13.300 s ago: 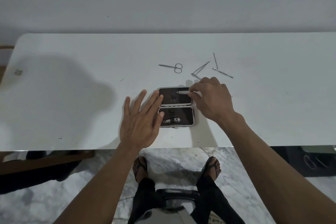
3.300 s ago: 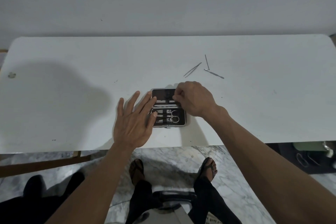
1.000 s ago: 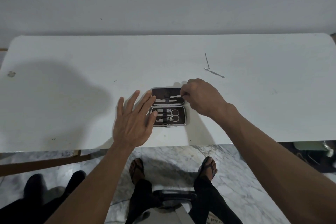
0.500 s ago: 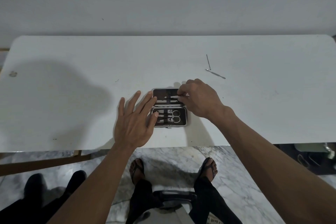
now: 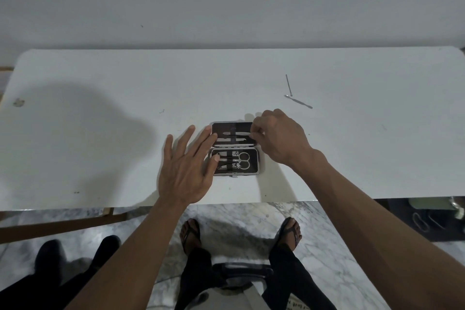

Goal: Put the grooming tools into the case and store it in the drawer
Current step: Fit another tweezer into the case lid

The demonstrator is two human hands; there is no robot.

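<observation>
A home, likely — marble floor (image 5: 251, 224), plain white table (image 5: 100, 133), sandalled feet.

Single view, from the camera on my head. It faces forward and steeply down over the white table (image 5: 100, 133), close above the near edge; my feet show below, the wall beyond the far edge.

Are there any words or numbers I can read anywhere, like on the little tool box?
No text here can be read.
The open case shows no label or brand.
The tools strapped inside it show no legible marks; they are too small to tell.
At the bottom edge, a pale scrap carries dark marks, too small and blurred to read.
</observation>
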